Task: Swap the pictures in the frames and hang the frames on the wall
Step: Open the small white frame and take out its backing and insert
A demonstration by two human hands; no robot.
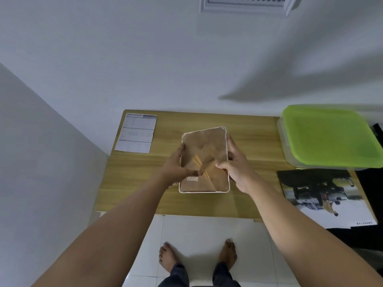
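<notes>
A white-edged picture frame [204, 146] lies face down on the wooden table [132, 183], its brown backing board and folding stand showing. My left hand [176, 165] grips the frame's left edge, thumb on the backing near the stand. My right hand [236, 165] holds the right edge, thumb also pressing on the backing. A printed specification sheet [136, 133] lies at the table's back left. A large picture of vehicles [325, 197] lies at the right, overhanging the table's front edge. A second white frame [246, 5] hangs on the wall above.
A clear plastic box with a green lid [329, 135] stands at the table's back right. The table sits in a corner, with walls behind and to the left. My bare feet [196, 255] stand on white floor tiles in front.
</notes>
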